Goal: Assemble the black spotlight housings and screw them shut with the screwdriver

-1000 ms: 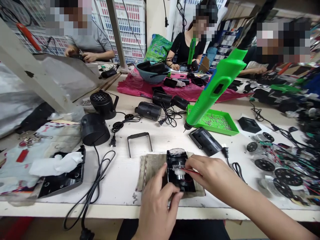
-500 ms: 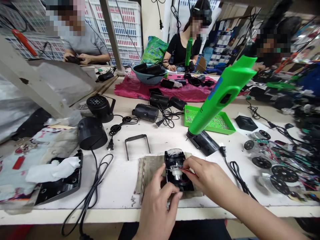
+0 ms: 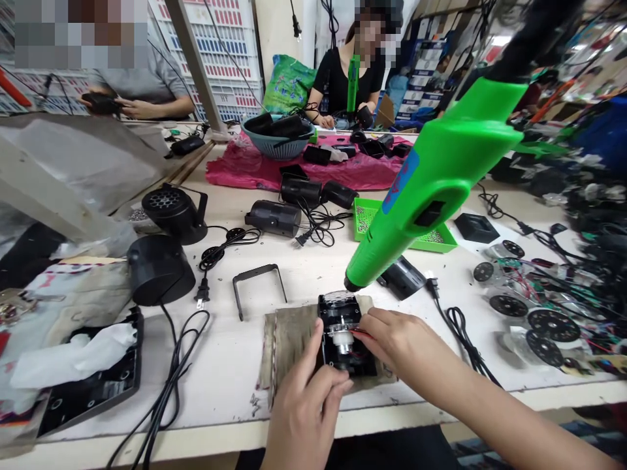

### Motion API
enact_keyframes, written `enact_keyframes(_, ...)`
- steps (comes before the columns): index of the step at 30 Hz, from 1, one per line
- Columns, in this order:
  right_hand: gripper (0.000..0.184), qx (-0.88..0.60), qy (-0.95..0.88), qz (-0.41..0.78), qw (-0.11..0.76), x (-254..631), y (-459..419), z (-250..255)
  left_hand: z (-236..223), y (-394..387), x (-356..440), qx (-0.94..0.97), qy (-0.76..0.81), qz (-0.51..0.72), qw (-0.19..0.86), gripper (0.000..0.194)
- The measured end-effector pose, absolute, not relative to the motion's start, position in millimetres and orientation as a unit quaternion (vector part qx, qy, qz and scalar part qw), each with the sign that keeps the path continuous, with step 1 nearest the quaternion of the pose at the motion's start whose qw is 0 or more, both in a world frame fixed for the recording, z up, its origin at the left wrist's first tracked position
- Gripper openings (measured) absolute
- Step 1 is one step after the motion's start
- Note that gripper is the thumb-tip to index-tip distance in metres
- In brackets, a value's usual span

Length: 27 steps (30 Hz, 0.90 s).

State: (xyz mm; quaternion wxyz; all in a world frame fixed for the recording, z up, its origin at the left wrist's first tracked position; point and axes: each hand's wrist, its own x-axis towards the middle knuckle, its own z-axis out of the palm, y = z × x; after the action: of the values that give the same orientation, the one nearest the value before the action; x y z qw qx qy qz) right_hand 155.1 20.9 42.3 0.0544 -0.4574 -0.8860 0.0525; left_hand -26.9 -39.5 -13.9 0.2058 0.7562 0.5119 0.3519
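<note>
A black plastic lamp housing point(image 3: 340, 336) lies open on a worn cloth pad point(image 3: 289, 346), with a small metal motor or fitting showing in its middle. My left hand point(image 3: 306, 408) grips its near left side. My right hand point(image 3: 396, 343) reaches in from the right, its fingertips pinching a thin red wire point(image 3: 361, 333) at the housing. A bright green electric screwdriver point(image 3: 431, 183) hangs from above, its tip just up and to the left of the housing's far end and not touching it.
On the white workbench point(image 3: 220, 365) lie finished black lamps point(image 3: 159, 271), a U-shaped metal bracket point(image 3: 257, 281), black power cords point(image 3: 166, 372), a green tray of screws point(image 3: 372, 219) and wired black discs point(image 3: 553, 325). Co-workers point(image 3: 347, 78) sit beyond a pink cloth point(image 3: 304, 170).
The view has swung, so the bench appears shifted left and tilted. The hanging green screwdriver looks larger and nearer the housing. Both hands stay on the housing and wire.
</note>
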Motion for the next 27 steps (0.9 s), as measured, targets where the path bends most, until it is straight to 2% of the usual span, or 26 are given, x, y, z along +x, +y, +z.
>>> enact_keyframes(8, 0.009, -0.495, -0.864, 0.051, 0.071, 157.0, 14.9, 39.5, -14.7, -39.5, -25.3, 0.768, 0.508, 0.353, 0.163, 0.016)
enact_keyframes(10, 0.01, -0.503, -0.853, 0.078, 0.116, 166.3, 10.1, 40.2, -14.5, -40.5, -24.6, 0.76, 0.521, 0.354, 0.161, 0.016)
enact_keyframes(14, 0.027, -0.55, -0.796, 0.131, 0.218, 191.6, -9.4, 34.5, -15.7, -43.8, -24.6, 0.742, 0.54, 0.359, 0.167, 0.017)
enact_keyframes(20, 0.015, -0.561, -0.778, 0.201, 0.2, 201.4, -35.1, 14.3, -17.0, -44.0, -23.5, 0.727, 0.559, 0.359, 0.174, 0.017)
enact_keyframes(24, 0.009, -0.565, -0.777, 0.186, 0.207, 195.7, -37.6, 1.9, -17.6, -43.7, -23.2, 0.728, 0.56, 0.359, 0.166, 0.016)
enact_keyframes(27, 0.012, -0.568, -0.781, 0.155, 0.206, 191.1, -37.8, -5.7, -18.2, -44.9, -24.0, 0.733, 0.559, 0.357, 0.155, 0.014)
